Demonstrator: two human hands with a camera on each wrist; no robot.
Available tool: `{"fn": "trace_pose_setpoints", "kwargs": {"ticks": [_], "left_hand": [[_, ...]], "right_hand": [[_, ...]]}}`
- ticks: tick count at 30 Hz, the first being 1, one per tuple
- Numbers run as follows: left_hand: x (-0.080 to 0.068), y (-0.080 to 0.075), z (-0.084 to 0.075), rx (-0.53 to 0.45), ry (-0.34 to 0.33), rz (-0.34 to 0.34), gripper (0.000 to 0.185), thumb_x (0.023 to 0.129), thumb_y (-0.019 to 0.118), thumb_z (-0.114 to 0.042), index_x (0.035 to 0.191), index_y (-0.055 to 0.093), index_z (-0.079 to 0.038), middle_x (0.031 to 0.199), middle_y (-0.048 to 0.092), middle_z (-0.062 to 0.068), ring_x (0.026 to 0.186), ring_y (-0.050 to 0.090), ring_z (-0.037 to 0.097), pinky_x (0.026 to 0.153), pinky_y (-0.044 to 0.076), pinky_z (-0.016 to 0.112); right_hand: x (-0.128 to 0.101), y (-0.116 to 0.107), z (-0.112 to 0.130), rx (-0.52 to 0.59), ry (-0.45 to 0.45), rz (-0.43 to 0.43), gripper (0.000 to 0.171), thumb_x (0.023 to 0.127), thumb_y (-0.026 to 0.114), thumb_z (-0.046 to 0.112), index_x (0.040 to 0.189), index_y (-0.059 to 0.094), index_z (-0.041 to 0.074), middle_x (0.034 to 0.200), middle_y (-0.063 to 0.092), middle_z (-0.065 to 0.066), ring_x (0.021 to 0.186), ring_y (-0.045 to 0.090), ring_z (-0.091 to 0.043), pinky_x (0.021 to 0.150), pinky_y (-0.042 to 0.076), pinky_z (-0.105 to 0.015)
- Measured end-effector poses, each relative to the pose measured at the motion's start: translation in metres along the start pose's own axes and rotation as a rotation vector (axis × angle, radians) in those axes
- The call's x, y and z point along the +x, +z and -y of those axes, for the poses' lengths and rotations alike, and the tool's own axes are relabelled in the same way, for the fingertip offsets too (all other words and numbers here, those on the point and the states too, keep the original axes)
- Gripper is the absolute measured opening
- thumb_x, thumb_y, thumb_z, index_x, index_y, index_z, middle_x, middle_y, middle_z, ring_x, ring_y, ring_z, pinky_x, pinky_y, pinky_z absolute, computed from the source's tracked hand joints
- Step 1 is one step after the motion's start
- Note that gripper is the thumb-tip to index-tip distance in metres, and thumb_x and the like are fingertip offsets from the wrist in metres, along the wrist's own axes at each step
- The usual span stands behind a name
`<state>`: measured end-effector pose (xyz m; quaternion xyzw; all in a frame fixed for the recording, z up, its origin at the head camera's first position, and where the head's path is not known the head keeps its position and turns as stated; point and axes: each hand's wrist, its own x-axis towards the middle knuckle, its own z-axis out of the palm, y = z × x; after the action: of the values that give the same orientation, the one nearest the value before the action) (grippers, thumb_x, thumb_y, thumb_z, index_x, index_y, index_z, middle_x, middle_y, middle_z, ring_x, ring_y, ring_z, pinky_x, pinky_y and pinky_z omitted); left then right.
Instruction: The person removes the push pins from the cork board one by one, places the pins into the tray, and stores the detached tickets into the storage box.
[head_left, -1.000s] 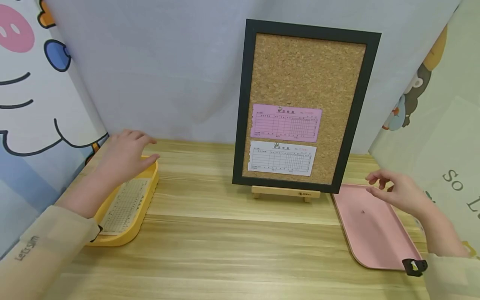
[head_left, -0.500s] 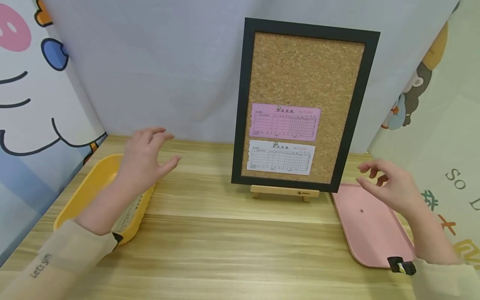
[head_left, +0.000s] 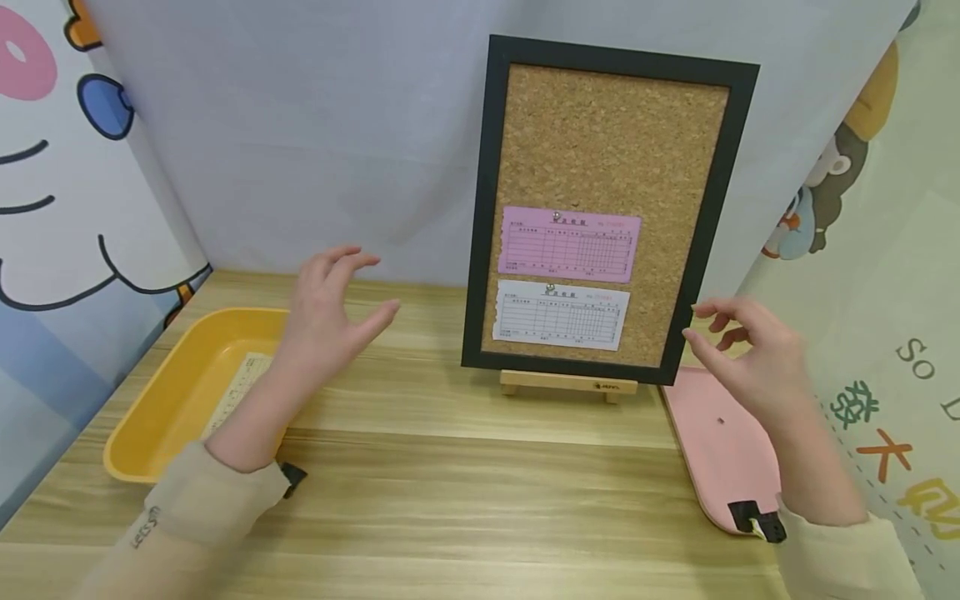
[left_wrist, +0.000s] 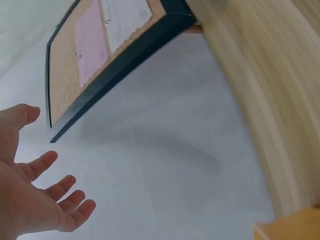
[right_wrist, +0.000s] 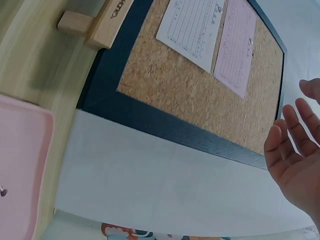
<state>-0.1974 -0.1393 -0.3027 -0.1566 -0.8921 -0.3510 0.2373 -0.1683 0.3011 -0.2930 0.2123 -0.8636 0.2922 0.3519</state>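
Note:
A black-framed corkboard stands upright on a small wooden easel. Pinned low on it are a pink receipt slip and, under that, a white receipt slip, each with a pushpin near its top edge. My left hand hovers between the yellow tray and the board, thumb and fingers spread and holding nothing. Beside the board's lower right edge is my right hand; its fingers bend loosely, with nothing visible between them. In the right wrist view this hand looks apart from the frame.
At left a yellow tray contains a pale printed slip, partly covered by my forearm. A pink tray lies at right, a single pushpin in it. Behind the wooden table hangs a pale cloth.
My left hand has moved right, away from above the yellow tray. The right hand has come left and slightly up, nearer the board. Both slips stay pinned.

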Motion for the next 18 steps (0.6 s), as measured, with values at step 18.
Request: {"fn": "trace_pose_setpoints", "kwargs": {"ticks": [18], "left_hand": [[0.021, 0.039, -0.033, -0.252, -0.203, 0.121, 0.056, 0.087, 0.066, -0.037, 0.135, 0.047, -0.017, 0.145, 0.036, 0.006, 0.135, 0.030, 0.026, 0.110, 0.024, 0.050]], "right_hand": [[0.026, 0.055, 0.029, 0.146, 0.077, -0.201, 0.030, 0.076, 0.070, -0.008, 0.105, 0.062, -0.006, 0.092, 0.064, -0.017, 0.077, 0.054, -0.008, 0.067, 0.044, -0.009]]}}
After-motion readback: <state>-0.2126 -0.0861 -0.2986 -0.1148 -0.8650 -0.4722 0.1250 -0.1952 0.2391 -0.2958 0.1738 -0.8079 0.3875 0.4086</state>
